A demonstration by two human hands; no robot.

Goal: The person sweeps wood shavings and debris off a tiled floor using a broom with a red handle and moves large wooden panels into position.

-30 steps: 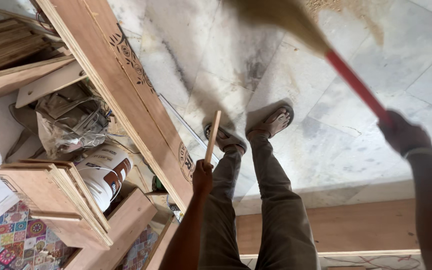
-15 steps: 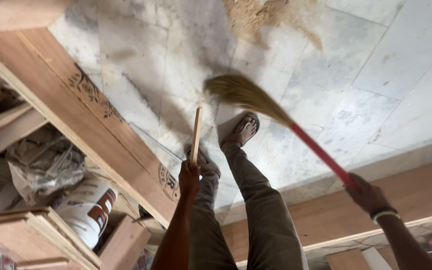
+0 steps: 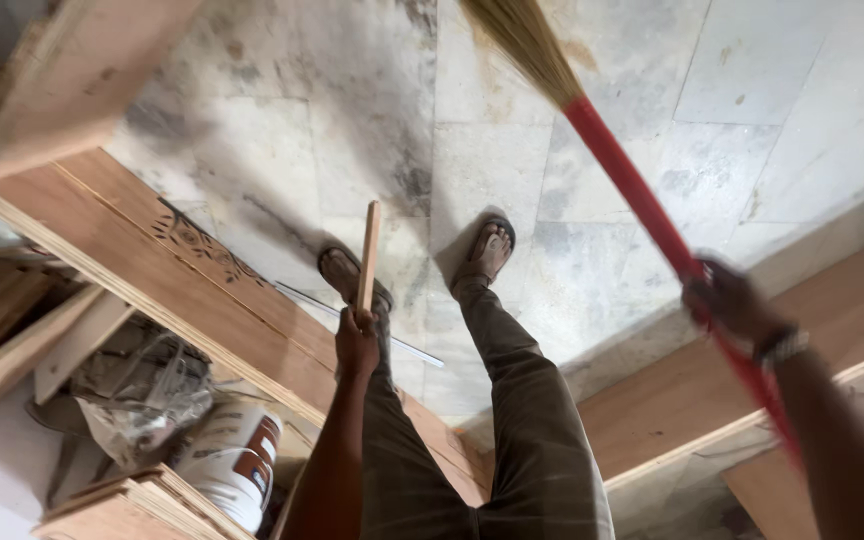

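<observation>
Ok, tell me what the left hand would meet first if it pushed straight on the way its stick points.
Probably the marble floor: the left hand aims its wooden stick past the sandalled left foot toward bare tiles, though depth is unclear.

The left hand [image 3: 356, 345] sits above the left leg, holding a stick [image 3: 368, 255] that points up over the left sandal [image 3: 344, 275]. The right hand [image 3: 727, 300] is far right, on a broom handle [image 3: 632, 185] that slants up-left to the bristles [image 3: 522, 40] at the top edge. A long board [image 3: 152, 260] lies left of the feet, with a bucket [image 3: 232, 465] and a bag [image 3: 142, 395] behind it, lower left. Another board [image 3: 712, 390] lies right of the legs.
</observation>
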